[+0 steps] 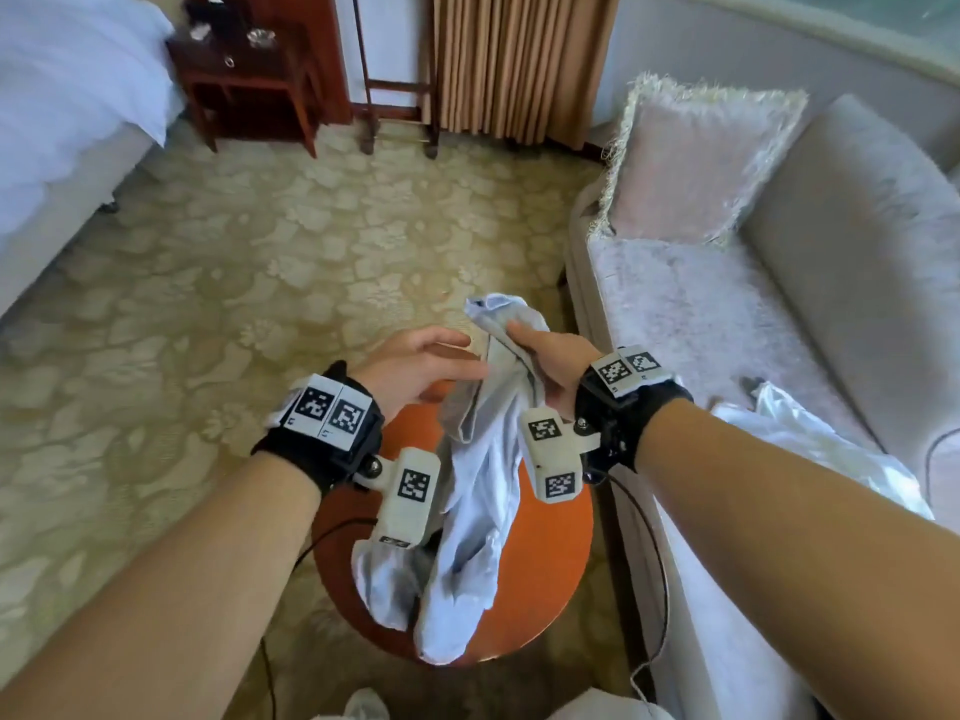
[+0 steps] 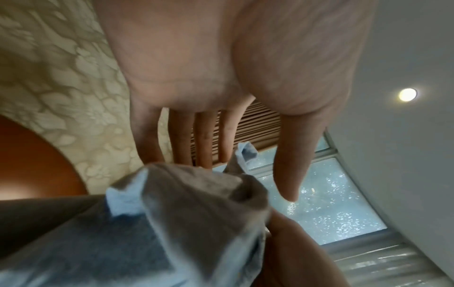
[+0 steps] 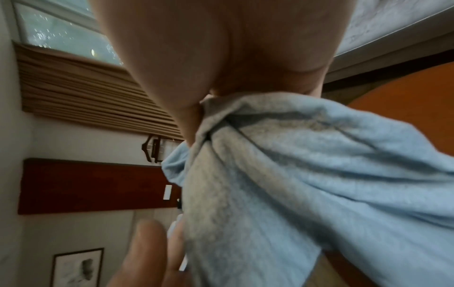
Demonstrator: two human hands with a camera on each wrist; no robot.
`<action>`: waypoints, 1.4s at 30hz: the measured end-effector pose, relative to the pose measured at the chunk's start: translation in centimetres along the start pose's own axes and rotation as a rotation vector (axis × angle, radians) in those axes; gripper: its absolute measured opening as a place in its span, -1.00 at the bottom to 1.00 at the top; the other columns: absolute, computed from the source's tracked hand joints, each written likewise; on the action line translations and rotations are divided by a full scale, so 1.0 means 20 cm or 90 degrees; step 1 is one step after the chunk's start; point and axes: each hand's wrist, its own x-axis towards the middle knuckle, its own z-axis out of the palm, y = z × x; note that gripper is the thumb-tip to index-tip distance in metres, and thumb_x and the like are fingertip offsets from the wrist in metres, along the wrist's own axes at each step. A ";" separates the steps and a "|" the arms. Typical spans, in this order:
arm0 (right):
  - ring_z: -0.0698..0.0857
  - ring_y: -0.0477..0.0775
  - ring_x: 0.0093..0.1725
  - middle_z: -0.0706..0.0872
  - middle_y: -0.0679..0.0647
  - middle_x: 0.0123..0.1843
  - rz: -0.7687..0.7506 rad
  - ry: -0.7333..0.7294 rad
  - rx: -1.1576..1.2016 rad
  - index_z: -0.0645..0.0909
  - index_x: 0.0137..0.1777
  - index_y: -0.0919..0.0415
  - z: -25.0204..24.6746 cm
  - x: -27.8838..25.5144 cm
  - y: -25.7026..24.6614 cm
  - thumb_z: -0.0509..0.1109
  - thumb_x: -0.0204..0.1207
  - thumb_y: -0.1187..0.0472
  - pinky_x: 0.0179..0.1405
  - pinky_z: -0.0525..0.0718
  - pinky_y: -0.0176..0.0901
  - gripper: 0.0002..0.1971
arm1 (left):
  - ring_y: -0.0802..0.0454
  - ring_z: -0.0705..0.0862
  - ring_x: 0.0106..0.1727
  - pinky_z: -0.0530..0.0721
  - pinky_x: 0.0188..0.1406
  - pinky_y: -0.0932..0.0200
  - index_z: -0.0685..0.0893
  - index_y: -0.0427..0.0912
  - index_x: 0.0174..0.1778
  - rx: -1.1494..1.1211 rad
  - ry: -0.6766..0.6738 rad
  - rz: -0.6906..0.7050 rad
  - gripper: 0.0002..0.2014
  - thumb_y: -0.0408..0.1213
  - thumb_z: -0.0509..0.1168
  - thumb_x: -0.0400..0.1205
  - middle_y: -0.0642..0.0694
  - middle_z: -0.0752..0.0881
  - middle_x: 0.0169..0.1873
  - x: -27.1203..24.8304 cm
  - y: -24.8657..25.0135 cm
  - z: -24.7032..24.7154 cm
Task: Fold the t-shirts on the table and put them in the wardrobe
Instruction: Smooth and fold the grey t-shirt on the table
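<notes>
A pale blue t-shirt (image 1: 480,491) hangs bunched above a small round orange table (image 1: 550,563), its lower end resting on the tabletop. My right hand (image 1: 540,356) grips the shirt's top, fingers curled round the cloth (image 3: 282,155). Just left of the shirt, my left hand (image 1: 421,363) has relaxed, spread fingers (image 2: 203,139) and holds nothing. In the left wrist view the bunched shirt (image 2: 176,213) sits just below those fingers. A second white garment (image 1: 810,444) lies on the sofa to the right.
A grey sofa (image 1: 727,314) with a fringed cushion (image 1: 696,158) stands close on the right. A bed (image 1: 67,111) is at the left, a dark wooden side table (image 1: 244,80) and beige curtains (image 1: 519,59) at the back. Patterned carpet (image 1: 234,262) lies between.
</notes>
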 end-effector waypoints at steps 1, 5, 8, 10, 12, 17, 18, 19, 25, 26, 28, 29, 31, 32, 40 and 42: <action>0.79 0.27 0.08 0.80 0.24 0.10 0.008 0.026 -0.025 0.66 0.24 0.29 0.00 0.11 0.12 0.56 -0.04 -0.32 0.14 0.74 0.25 -0.09 | -0.04 0.74 0.19 0.66 0.30 -0.11 0.73 -0.02 0.16 -0.003 0.009 -0.007 -0.22 -0.02 0.75 -0.03 -0.02 0.83 0.02 0.03 -0.11 0.01; 0.80 0.30 -0.06 0.80 0.30 -0.07 0.022 0.104 -0.036 0.64 -0.03 0.42 0.00 0.35 0.42 0.45 0.11 -0.18 0.18 0.69 0.26 -0.35 | -0.02 0.70 0.22 0.61 0.31 -0.01 0.67 -0.15 0.26 0.068 0.021 -0.065 -0.46 -0.27 0.63 0.37 -0.08 0.77 0.13 0.11 -0.48 0.02; 0.65 0.16 -0.35 0.66 0.25 -0.34 0.018 0.126 -0.032 0.66 -0.14 0.39 0.01 0.39 0.60 0.35 0.42 0.10 -0.09 0.67 0.02 -0.71 | 0.04 0.68 0.22 0.61 0.18 0.17 0.70 -0.14 0.21 0.197 0.024 -0.095 -0.55 -0.22 0.61 0.42 -0.04 0.75 0.14 0.16 -0.77 -0.03; 0.52 0.09 -0.57 0.54 0.14 -0.53 0.018 0.150 -0.018 0.56 -0.37 0.17 0.00 0.43 0.72 0.37 0.38 0.11 -0.37 0.62 -0.11 -0.82 | 0.04 0.66 0.24 0.59 0.13 0.22 0.69 -0.14 0.25 0.321 0.008 -0.120 -0.51 -0.16 0.61 0.42 -0.02 0.72 0.17 0.20 -0.94 -0.04; 0.51 0.03 -0.51 0.51 0.05 -0.44 0.014 0.150 -0.058 0.48 -0.39 0.06 0.00 0.45 0.82 0.40 0.36 0.12 -0.41 0.59 -0.15 -0.82 | 0.01 0.65 0.24 0.63 0.20 0.17 0.66 -0.18 0.31 0.428 -0.014 -0.160 -0.44 -0.10 0.61 0.42 -0.06 0.70 0.19 0.23 -1.10 -0.03; 0.49 -0.08 -0.27 0.49 -0.06 -0.19 -0.007 0.105 -0.178 0.46 -0.23 0.06 0.02 0.35 1.06 0.45 0.52 0.08 -0.34 0.49 -0.26 -0.78 | -0.10 0.60 0.31 0.63 0.29 0.03 0.56 -0.25 0.43 0.578 -0.006 -0.216 -0.23 -0.07 0.66 0.33 -0.14 0.61 0.34 0.18 -1.41 0.02; 0.57 -0.01 -0.18 0.56 -0.01 -0.10 -0.011 0.098 -0.200 0.55 -0.11 0.13 0.05 0.33 1.11 0.48 0.48 0.09 -0.26 0.53 -0.23 -0.82 | -0.13 0.57 0.37 0.62 0.30 0.00 0.48 -0.25 0.50 0.611 0.001 -0.228 -0.14 -0.04 0.66 0.32 -0.16 0.55 0.41 0.16 -1.44 0.02; 0.65 0.08 -0.01 0.63 0.06 0.04 -0.028 0.096 -0.230 0.61 0.09 0.19 0.07 0.31 1.17 0.52 0.44 0.09 -0.16 0.56 -0.17 -0.71 | -0.17 0.52 0.43 0.61 0.33 -0.04 0.39 -0.23 0.56 0.650 0.013 -0.237 -0.03 0.01 0.66 0.29 -0.18 0.46 0.49 0.14 -1.48 0.02; 0.38 0.20 0.57 0.41 0.12 0.59 -0.088 -0.031 -0.632 0.33 0.61 0.14 0.33 0.16 1.47 0.48 0.52 0.07 0.52 0.39 0.04 -0.32 | -0.19 0.48 0.47 0.63 0.18 0.08 0.33 -0.15 0.59 0.745 0.096 -0.238 -0.18 -0.12 0.55 0.45 -0.17 0.39 0.53 0.02 -1.73 0.04; 0.33 0.21 0.59 0.37 0.09 0.61 -0.078 -0.044 -0.708 0.30 0.63 0.06 0.36 0.16 1.51 0.47 0.51 -0.01 0.56 0.34 0.11 -0.29 | -0.13 0.62 0.26 0.62 -0.07 0.22 0.56 -0.23 0.34 0.742 0.098 -0.207 -0.54 -0.20 0.46 0.55 -0.16 0.59 0.30 0.00 -1.75 0.05; 0.34 0.21 0.59 0.39 0.03 0.61 -0.067 -0.059 -0.827 0.33 0.61 -0.02 0.40 0.16 1.57 0.49 0.44 -0.12 0.55 0.35 0.18 -0.25 | -0.05 0.73 -0.09 0.56 -0.30 0.35 0.67 -0.28 -0.11 0.702 0.069 -0.201 -0.87 -0.27 0.33 0.63 -0.08 0.68 -0.25 -0.04 -1.79 0.08; 0.38 0.22 0.56 0.43 0.02 0.58 -0.069 -0.063 -0.878 0.37 0.59 -0.01 0.40 0.16 1.59 0.50 0.41 -0.15 0.52 0.40 0.18 -0.25 | -0.07 0.79 -0.09 0.64 -0.24 0.31 0.69 -0.31 -0.09 0.671 0.078 -0.206 -0.85 -0.27 0.35 0.60 -0.07 0.67 -0.36 -0.06 -1.79 0.07; 0.59 0.21 0.37 0.61 0.07 0.40 -0.050 -0.058 -0.910 0.54 0.44 0.05 0.39 0.18 1.62 0.53 0.34 -0.13 0.36 0.58 0.14 -0.34 | -0.18 0.81 -0.01 0.78 -0.05 0.10 0.67 -0.25 0.00 0.569 0.089 -0.195 -0.82 -0.27 0.41 0.54 -0.19 0.76 -0.25 -0.04 -1.83 0.07; 0.67 0.19 0.22 0.69 0.09 0.27 -0.047 -0.045 -0.906 0.62 0.32 0.09 0.38 0.17 1.62 0.55 0.31 -0.12 0.25 0.66 0.10 -0.41 | -0.22 0.80 -0.04 0.80 -0.04 0.00 0.65 -0.24 0.00 0.498 0.093 -0.184 -0.80 -0.26 0.45 0.53 -0.24 0.77 -0.18 -0.02 -1.84 0.07; 0.76 0.11 0.02 0.75 0.10 0.16 0.113 -0.245 -0.660 0.61 0.38 0.31 0.35 0.07 1.66 0.36 0.63 0.00 -0.18 0.71 -0.21 -0.55 | -0.12 0.69 0.01 0.68 0.17 -0.04 0.59 -0.13 -0.16 0.367 0.017 -0.048 -0.85 -0.19 0.43 0.49 -0.17 0.70 -0.08 0.08 -1.78 0.08; 0.72 0.20 0.24 0.69 0.22 0.33 0.156 -0.305 -0.559 0.51 0.46 0.38 0.40 0.06 1.68 0.30 0.67 0.04 -0.03 0.72 -0.15 -0.51 | -0.08 0.65 0.13 0.66 0.10 0.03 0.53 -0.09 0.24 0.337 0.082 -0.063 -0.58 -0.24 0.46 0.49 -0.15 0.66 0.14 0.12 -1.82 0.05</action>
